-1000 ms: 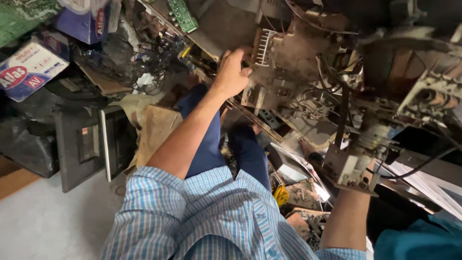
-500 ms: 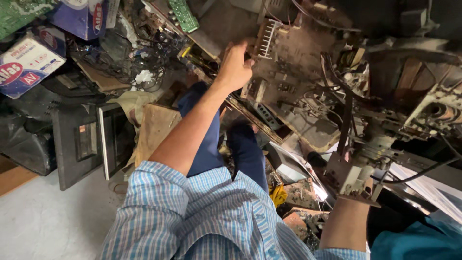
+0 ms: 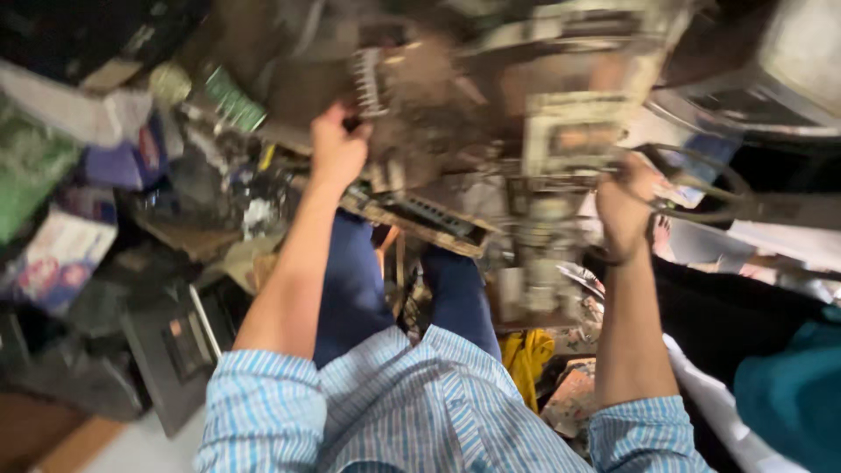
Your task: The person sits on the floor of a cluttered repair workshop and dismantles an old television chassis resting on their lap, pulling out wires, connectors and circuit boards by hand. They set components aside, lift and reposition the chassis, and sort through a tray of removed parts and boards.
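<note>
Fingers of the left hand [image 3: 337, 151] are curled shut on the left edge of a dusty electronics chassis [image 3: 491, 114]; fingers of the right hand [image 3: 624, 206] are closed around its right side, beside a dark cable loop [image 3: 701, 188]. The chassis is held raised in front of the person, above the two blue-trousered legs [image 3: 355, 280], and appears blurred. A circuit board [image 3: 420, 215] hangs at its lower edge. One dark flat case [image 3: 166, 350] lies lower left. One yellow object [image 3: 530, 359] lies between the forearms, near the floor.
</note>
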